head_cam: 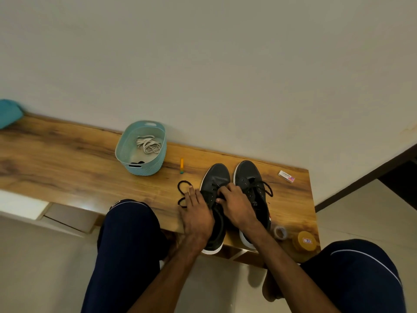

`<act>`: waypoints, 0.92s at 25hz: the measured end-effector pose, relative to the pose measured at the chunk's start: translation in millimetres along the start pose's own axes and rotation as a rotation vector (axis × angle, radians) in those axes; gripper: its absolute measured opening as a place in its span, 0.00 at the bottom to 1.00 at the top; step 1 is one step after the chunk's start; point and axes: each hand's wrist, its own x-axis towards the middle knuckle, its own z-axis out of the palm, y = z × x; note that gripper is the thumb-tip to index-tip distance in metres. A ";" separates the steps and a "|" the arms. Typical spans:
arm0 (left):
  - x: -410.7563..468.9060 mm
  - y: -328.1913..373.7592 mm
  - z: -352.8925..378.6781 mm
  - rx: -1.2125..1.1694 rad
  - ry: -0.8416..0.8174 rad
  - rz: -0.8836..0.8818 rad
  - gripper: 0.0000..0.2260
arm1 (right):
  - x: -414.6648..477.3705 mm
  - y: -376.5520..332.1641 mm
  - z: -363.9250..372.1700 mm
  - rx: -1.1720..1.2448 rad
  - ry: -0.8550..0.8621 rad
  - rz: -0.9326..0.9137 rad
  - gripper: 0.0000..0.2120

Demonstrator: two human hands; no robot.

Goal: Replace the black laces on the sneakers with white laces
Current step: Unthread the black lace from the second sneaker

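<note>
Steadying the left sneaker (215, 177) with my left hand (197, 214), fingers nearly straight along its smooth dark side, I pinched its black lace (178, 186) near the eyelets with my curled right hand (237, 205); my fingers hid the grip itself. That round cord looped loose on the grained wooden table (67, 168). Farther off, flat white laces (149, 144) lay coiled in a woven-textured teal basket (146, 170).

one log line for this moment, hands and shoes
step: unlacing left sneaker | left hand: rests on it | right hand: pinches black lace | right sneaker: laced black | white laces: in basket
</note>
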 end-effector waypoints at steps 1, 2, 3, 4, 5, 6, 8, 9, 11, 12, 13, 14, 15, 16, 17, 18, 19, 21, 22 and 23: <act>0.6 -0.2 1.4 0.019 -0.018 0.013 0.33 | 0.9 1.9 1.0 -0.031 -0.027 -0.002 0.08; 1.9 -0.2 1.8 0.021 -0.032 0.017 0.33 | 2.0 4.4 -0.6 -0.023 -0.059 -0.002 0.08; 3.1 -0.2 2.0 0.017 -0.046 0.010 0.34 | 3.5 6.1 -6.6 0.045 -0.095 0.020 0.11; 3.7 0.3 2.0 0.013 -0.061 0.001 0.36 | 4.0 7.6 -15.5 0.185 -0.113 0.066 0.18; 4.8 0.8 2.6 0.009 -0.074 -0.006 0.37 | 5.2 8.4 -27.8 0.352 -0.117 0.111 0.24; 5.1 1.8 3.5 0.005 -0.085 -0.009 0.38 | 5.1 8.2 -41.0 0.513 -0.104 0.134 0.27; 4.7 2.9 3.9 -0.009 -0.095 -0.014 0.39 | 2.5 7.6 -59.5 0.771 -0.051 0.157 0.27; 4.5 2.7 3.5 -0.016 -0.097 -0.016 0.39 | 0.2 8.6 -65.4 0.907 -0.024 0.178 0.25; 4.6 2.0 3.2 -0.031 -0.107 -0.019 0.40 | -3.5 10.4 -71.6 1.102 -0.092 0.248 0.21; 4.7 1.7 2.7 -0.038 -0.112 -0.022 0.40 | -5.4 10.7 -72.6 1.037 -0.187 0.266 0.21; 4.5 1.6 2.4 -0.042 -0.115 -0.025 0.39 | -7.6 9.9 -72.5 0.811 -0.296 0.265 0.21; 4.2 1.8 1.5 -0.044 -0.116 -0.028 0.39 | -10.1 8.8 -71.4 0.552 -0.384 0.249 0.19; 3.9 2.3 0.6 -0.048 -0.119 -0.030 0.39 | -12.1 7.8 -70.6 0.380 -0.418 0.217 0.17; 3.7 2.7 -0.5 -0.051 -0.124 -0.032 0.39 | -14.7 6.8 -73.9 0.353 -0.398 0.188 0.15; 3.3 2.8 -1.5 -0.053 -0.128 -0.034 0.39 | -17.7 8.3 -80.3 0.409 -0.349 0.157 0.14; 2.9 3.0 -2.1 -0.055 -0.132 -0.036 0.40 | -21.3 11.0 -90.3 0.513 -0.300 0.133 0.13; 2.7 2.9 -2.8 -0.058 -0.135 -0.038 0.40 | -25.2 15.6 -102.9 0.646 -0.272 0.123 0.13; 1.8 2.3 -4.5 -0.066 -0.142 -0.040 0.40 | -29.8 30.7 -123.8 0.795 -0.276 0.151 0.15; 1.6 1.9 -5.0 -0.069 -0.142 -0.043 0.39 | -31.1 35.8 -127.7 0.720 -0.305 0.192 0.17; 0.8 1.6 -5.4 -0.075 -0.142 -0.047 0.39 | -31.0 38.7 -124.9 0.548 -0.336 0.239 0.20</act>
